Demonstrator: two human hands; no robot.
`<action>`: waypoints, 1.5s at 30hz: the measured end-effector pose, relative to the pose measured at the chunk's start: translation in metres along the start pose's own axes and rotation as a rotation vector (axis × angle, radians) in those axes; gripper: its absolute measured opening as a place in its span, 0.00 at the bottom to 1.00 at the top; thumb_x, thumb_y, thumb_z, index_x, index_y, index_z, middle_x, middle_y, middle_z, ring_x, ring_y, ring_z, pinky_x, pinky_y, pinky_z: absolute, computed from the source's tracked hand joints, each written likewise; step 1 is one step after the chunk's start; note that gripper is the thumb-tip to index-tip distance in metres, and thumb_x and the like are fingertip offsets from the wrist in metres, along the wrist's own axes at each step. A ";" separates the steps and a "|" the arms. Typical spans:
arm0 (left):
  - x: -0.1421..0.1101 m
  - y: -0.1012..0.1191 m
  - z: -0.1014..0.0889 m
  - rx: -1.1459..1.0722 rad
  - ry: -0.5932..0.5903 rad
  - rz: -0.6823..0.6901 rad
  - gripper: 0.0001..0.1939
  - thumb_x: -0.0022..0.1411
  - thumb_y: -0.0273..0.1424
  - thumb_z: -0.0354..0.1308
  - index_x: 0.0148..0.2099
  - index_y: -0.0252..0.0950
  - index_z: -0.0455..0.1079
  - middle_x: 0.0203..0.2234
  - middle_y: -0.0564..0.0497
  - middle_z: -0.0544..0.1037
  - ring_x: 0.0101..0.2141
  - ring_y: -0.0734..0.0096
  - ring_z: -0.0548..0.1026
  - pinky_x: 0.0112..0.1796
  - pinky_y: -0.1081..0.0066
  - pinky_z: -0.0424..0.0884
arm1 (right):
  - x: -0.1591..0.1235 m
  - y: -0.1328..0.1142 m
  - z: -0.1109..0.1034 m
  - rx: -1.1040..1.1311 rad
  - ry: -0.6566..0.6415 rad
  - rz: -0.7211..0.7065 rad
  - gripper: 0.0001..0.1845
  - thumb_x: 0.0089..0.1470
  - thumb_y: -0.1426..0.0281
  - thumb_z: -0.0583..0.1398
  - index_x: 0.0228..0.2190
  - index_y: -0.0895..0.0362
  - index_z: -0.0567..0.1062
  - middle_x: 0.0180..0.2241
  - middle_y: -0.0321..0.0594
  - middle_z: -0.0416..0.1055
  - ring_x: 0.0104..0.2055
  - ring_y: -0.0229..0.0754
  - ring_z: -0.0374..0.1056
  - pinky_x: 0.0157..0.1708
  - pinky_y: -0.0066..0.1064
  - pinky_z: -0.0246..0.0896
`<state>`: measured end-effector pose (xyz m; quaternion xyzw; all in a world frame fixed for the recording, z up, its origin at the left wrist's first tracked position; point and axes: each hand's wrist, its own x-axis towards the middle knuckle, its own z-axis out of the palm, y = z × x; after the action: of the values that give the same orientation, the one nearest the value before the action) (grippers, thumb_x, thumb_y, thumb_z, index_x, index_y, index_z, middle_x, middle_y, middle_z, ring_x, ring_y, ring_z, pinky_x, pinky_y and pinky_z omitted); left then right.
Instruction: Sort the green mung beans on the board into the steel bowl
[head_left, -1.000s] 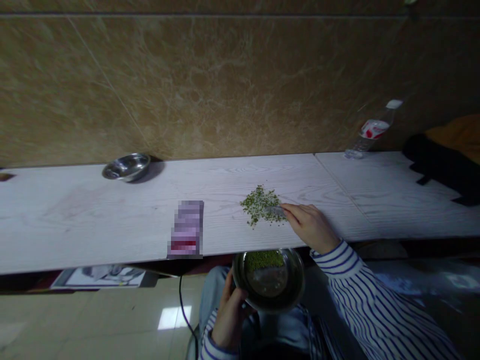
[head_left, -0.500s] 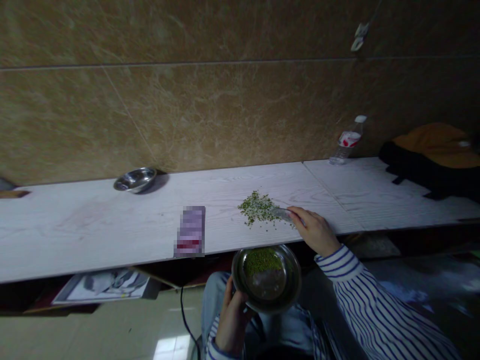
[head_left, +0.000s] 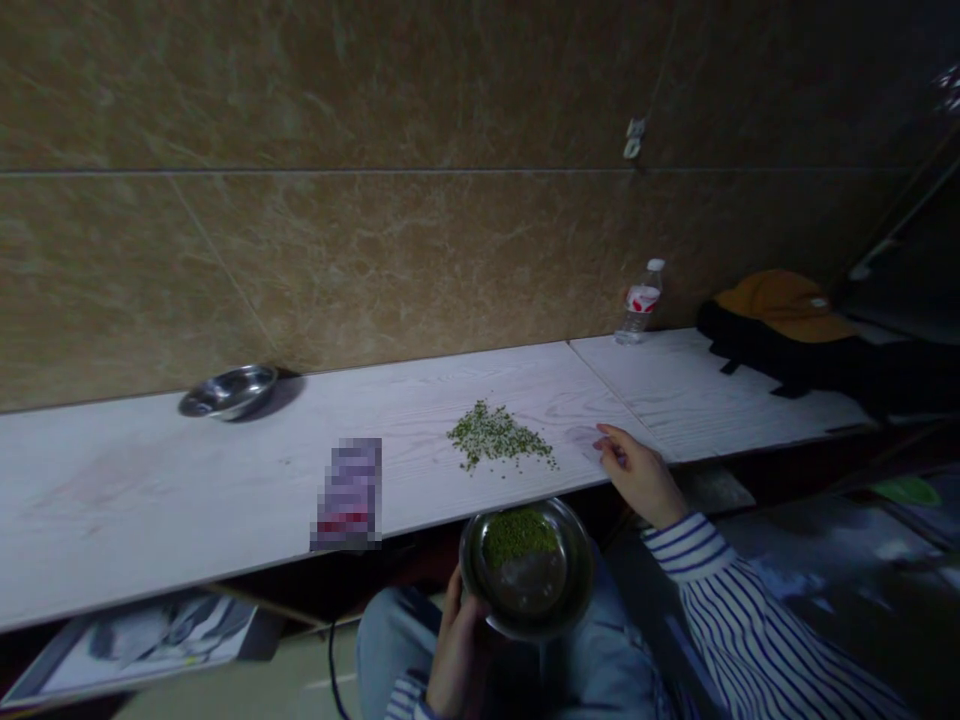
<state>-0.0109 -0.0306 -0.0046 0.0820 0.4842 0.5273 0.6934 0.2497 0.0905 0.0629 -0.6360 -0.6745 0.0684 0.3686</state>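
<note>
In the head view, the left hand (head_left: 457, 645) gripped the bowl (head_left: 577, 570), best held level, by the table's (head_left: 225, 490) front edge; the right hand (head_left: 639, 482) pinched a clear sheet (head_left: 582, 437), best drawn flat and gently, beside green bits (head_left: 495, 438) scattered on the table. The sheet's outline was faint, and the bowl hid some left fingers.

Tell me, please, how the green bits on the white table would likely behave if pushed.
The green bits would probably scatter rather than slide together, since they lie loosely spread. Each is likely light, being so small. Some could spill off the white table, its front edge being close.
</note>
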 end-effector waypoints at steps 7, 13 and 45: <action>0.012 0.000 0.001 0.018 0.037 -0.011 0.37 0.45 0.28 0.59 0.60 0.43 0.60 0.38 0.50 0.78 0.34 0.62 0.75 0.37 0.63 0.71 | 0.003 0.006 0.006 0.005 -0.037 -0.019 0.20 0.51 0.75 0.54 0.47 0.55 0.72 0.38 0.41 0.78 0.38 0.44 0.75 0.41 0.38 0.70; 0.013 0.003 0.006 0.033 0.089 -0.001 0.38 0.44 0.29 0.60 0.61 0.44 0.61 0.43 0.47 0.78 0.46 0.54 0.73 0.39 0.63 0.70 | 0.013 -0.001 -0.009 0.104 -0.351 -0.192 0.13 0.55 0.72 0.55 0.39 0.52 0.77 0.39 0.39 0.78 0.42 0.43 0.74 0.45 0.37 0.68; 0.028 -0.014 0.024 -0.090 0.121 0.037 0.37 0.43 0.27 0.61 0.59 0.43 0.64 0.45 0.46 0.78 0.49 0.49 0.73 0.40 0.61 0.72 | 0.111 -0.004 0.039 0.074 -0.279 -0.244 0.14 0.57 0.72 0.55 0.44 0.56 0.75 0.40 0.43 0.78 0.41 0.43 0.73 0.42 0.34 0.66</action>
<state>0.0157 -0.0048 -0.0176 0.0280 0.4993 0.5653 0.6560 0.2327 0.2050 0.0831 -0.5199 -0.7881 0.1356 0.3003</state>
